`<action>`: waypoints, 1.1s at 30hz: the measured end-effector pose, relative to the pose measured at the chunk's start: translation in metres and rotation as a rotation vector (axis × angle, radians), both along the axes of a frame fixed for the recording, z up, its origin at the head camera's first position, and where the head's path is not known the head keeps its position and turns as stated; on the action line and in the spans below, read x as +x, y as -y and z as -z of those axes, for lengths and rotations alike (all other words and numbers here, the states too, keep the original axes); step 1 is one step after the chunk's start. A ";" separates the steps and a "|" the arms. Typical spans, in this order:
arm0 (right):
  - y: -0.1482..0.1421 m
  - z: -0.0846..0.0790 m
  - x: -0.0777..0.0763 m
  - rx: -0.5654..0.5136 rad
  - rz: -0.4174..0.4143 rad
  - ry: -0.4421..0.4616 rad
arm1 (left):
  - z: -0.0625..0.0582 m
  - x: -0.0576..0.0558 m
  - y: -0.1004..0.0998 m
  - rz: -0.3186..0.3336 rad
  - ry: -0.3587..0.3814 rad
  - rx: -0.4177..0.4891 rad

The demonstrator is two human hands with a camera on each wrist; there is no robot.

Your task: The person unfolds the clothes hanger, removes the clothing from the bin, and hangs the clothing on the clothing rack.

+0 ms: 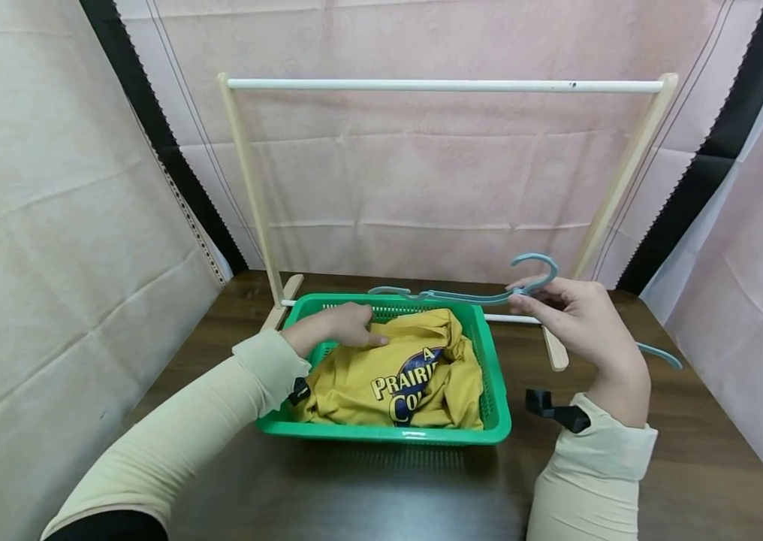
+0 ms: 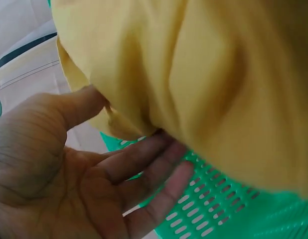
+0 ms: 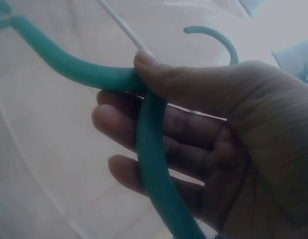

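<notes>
In the head view, a yellow printed shirt (image 1: 381, 376) lies bunched in a green plastic basket (image 1: 502, 409). My left hand (image 1: 337, 327) reaches over the basket's left side. In the left wrist view, its thumb (image 2: 86, 102) presses on the yellow cloth (image 2: 204, 94) while the fingertips go behind the cloth's edge, with the cloth between them. Right of the basket, my right hand (image 1: 580, 319) grips a blue-green clothes hanger (image 1: 449, 297) near the base of its hook. One arm of the hanger extends left over the basket's far rim; the other emerges beyond my wrist.
A rack with a white top bar (image 1: 442, 86) and pale wooden posts stands behind the basket. Its right foot (image 1: 555, 349) rests on the brown table (image 1: 354, 488) near my right hand. Pale fabric walls (image 1: 84, 188) surround the table on the left, back and right.
</notes>
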State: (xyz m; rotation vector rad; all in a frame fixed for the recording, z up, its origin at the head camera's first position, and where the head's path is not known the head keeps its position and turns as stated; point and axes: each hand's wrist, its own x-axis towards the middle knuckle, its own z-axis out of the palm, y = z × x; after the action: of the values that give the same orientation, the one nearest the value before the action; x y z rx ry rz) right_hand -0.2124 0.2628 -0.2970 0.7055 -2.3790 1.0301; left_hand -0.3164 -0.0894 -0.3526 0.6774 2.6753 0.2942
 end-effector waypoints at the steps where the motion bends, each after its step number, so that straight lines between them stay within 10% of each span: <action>1: 0.000 0.000 0.000 0.002 0.000 0.003 | 0.001 -0.001 0.000 -0.004 -0.010 0.019; 7: -0.001 0.001 -0.001 0.016 0.018 0.015 | 0.003 -0.003 0.002 -0.045 -0.009 0.136; 16: 0.000 0.003 -0.003 0.015 0.021 0.032 | 0.008 -0.002 0.011 -0.174 0.373 0.127; 33: -0.003 0.002 -0.003 0.045 0.021 0.051 | -0.002 -0.008 0.016 -0.202 0.093 0.522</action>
State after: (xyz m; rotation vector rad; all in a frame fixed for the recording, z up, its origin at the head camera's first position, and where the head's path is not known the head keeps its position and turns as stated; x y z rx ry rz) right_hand -0.2157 0.2653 -0.2993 0.6761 -2.4555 1.0002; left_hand -0.3248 -0.1051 -0.3510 0.5131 2.5871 1.0746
